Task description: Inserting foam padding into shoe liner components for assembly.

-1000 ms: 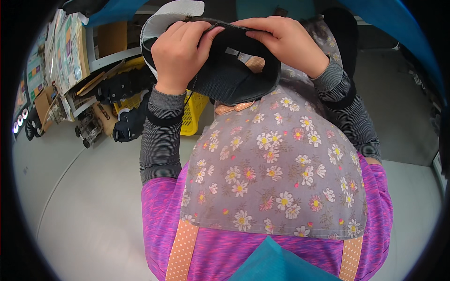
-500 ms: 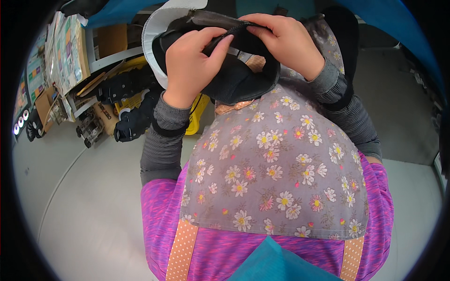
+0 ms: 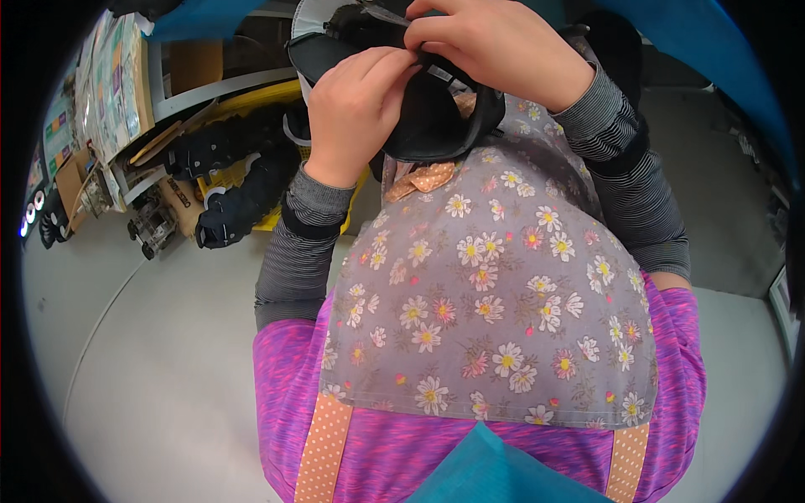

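A black cap (image 3: pixel 432 121) with a pale grey brim-like part is held above my lap, its hollow inside facing me. My left hand (image 3: pixel 356 109) pinches the edge of its band, with the fingers curled over the cloth. Close beside it, my right hand (image 3: pixel 503 50) grips the same edge between thumb and fingers. The two sets of fingertips almost meet. Part of the cap's far side lies behind my hands and near the top of the view. A flowered grey apron (image 3: pixel 495 293) covers my front, and a peach dotted bow (image 3: pixel 423 180) shows just below the cap.
At the left, a yellow basket (image 3: pixel 285 94) holds several dark cloth pieces (image 3: pixel 231 214) with pale curved edges. Beside it on the floor is a small metal device (image 3: pixel 153 228). A rack with papers (image 3: pixel 113 92) and a cardboard box (image 3: pixel 74 193) stand farther left.
Both hands have shifted slightly, and the cap has turned and moved up, so less of its pale part shows. My right hand has come inward, closer to my left fingertips.
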`<state>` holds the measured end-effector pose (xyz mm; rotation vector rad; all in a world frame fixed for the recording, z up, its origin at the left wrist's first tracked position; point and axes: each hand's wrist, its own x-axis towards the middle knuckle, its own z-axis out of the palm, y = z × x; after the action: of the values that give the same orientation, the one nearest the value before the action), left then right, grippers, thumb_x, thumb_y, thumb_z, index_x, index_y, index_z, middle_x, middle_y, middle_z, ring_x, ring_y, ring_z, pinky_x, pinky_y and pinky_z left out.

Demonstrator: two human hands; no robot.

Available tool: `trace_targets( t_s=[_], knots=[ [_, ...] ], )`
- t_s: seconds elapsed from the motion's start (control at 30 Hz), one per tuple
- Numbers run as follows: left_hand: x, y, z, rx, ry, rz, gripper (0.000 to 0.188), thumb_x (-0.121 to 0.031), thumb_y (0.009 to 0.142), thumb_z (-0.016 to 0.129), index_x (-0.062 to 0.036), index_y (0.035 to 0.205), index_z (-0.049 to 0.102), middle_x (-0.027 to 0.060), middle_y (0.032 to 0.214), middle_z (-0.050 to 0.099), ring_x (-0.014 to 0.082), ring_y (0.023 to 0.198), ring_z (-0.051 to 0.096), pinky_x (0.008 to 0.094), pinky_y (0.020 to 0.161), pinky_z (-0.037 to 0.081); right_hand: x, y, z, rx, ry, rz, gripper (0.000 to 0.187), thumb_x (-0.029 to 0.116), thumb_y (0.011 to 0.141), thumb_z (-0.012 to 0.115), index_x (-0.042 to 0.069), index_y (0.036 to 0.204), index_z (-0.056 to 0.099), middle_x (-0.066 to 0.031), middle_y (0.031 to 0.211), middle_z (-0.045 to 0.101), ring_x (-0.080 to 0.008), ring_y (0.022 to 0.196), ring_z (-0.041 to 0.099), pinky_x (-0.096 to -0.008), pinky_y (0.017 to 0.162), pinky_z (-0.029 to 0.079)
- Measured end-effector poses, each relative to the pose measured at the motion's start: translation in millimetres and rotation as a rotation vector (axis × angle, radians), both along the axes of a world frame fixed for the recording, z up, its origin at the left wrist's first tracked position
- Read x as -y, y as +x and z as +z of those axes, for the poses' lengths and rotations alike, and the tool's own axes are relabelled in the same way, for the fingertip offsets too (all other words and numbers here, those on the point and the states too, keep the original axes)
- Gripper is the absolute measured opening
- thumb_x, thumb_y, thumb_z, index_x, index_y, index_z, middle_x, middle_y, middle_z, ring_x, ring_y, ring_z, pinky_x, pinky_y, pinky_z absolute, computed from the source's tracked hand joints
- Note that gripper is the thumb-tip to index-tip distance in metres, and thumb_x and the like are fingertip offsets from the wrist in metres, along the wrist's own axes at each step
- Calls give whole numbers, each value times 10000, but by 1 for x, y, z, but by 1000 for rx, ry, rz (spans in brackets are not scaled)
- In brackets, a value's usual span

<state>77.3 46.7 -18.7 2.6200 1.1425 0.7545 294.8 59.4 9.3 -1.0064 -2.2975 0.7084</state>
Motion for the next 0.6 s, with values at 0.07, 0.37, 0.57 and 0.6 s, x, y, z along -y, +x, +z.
trace_targets(
  t_s=[0.07,0.37,0.57,0.6],
  knots=[
    [0,-1,-1,4,14,4,119,-108,801,708,-93,916,681,33,887,691,239,793,671,337,689,523,-1,-2,-1,11,17,21,101,85,815,634,64,914,627,-86,1014,584,-300,882,609,-365,765,503],
    [7,1,9,49,-90,128,87,-118,808,712,-83,877,673,48,807,680,240,710,659,320,611,508,12,-12,-35,-333,-75,-52,80,25,838,629,25,897,576,-138,1109,520,-322,964,539,-375,832,459],
    [5,-1,5,76,-86,147,93,-100,815,714,-75,901,689,67,811,685,250,715,665,313,619,516,9,-9,-29,-400,-90,-106,125,26,814,658,24,922,593,-132,1023,552,-321,935,551,-375,811,466],
    [5,-1,4,88,-13,88,116,-77,814,719,-65,928,700,86,829,691,258,724,672,304,631,523,8,-8,-18,-311,-68,-101,158,35,805,673,25,948,607,-130,1003,561,-325,928,558,-379,804,470]
  ],
)
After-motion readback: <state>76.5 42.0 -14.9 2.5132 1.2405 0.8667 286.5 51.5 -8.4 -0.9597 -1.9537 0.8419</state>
